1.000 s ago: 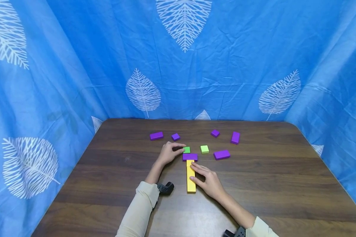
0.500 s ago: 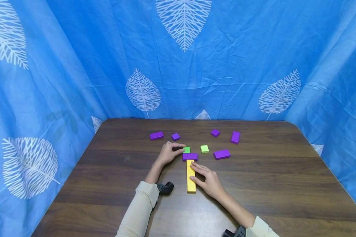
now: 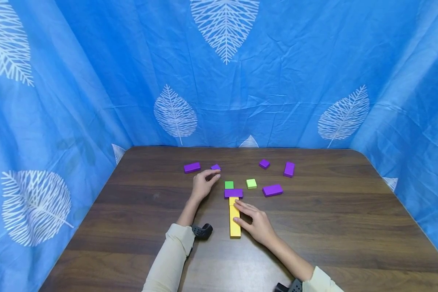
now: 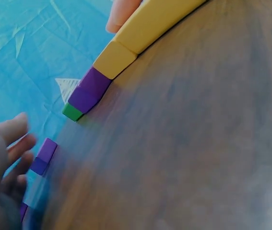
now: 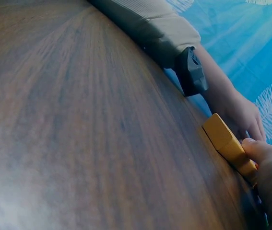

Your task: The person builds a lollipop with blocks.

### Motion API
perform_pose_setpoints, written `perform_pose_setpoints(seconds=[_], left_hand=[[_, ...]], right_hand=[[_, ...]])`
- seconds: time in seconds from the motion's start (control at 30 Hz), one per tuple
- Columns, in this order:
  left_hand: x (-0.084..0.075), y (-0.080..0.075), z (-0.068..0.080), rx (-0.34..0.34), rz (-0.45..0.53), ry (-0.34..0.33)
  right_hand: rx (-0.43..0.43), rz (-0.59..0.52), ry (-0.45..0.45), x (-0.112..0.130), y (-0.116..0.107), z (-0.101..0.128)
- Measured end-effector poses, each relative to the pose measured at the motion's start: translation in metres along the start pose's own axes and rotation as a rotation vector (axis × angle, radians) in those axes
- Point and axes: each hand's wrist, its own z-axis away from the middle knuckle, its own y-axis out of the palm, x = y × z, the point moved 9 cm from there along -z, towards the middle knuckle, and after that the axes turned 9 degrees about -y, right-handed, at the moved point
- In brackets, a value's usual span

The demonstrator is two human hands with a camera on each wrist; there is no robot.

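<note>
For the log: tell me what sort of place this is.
Probably a makeshift recording booth: a dark wooden table walled on three sides by blue leaf-print cloth, with only small purple, green and yellow blocks laid out.

sleeves: we wear long cream ribbed ones | wrists: black camera mounts strapped at both | hands: ours bare

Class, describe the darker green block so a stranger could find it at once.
On the brown table, find the yellow bar under the right hand. A purple block caps its far end; the green block sits just behind, darker than the lime one beside it.
</note>
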Motion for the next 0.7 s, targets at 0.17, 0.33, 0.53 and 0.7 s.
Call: perform_pose_setpoints(seconds=[0.17, 0.33, 0.53, 0.7], left_hand=[[-0.001, -0.018, -0.01, -0.206, -0.06, 0.056], [-0.001, -0.009, -0.02, -0.117, -0.186, 0.024], [0.002, -0.001, -0.023, -0.068, -0.266, -0.035], [0.008, 0.002, -0.023, -0.073, -0.252, -0.052]], right_hand=[[-0.001, 0.001, 0.003, 0.0, 0.0, 0.0], [-0.001, 0.002, -0.005, 0.001, 0.002, 0.001], [0.001, 0.0, 0.006, -0.001, 0.003, 0.001], [-0.003, 0.006, 0.009, -0.002, 0.001, 0.002]])
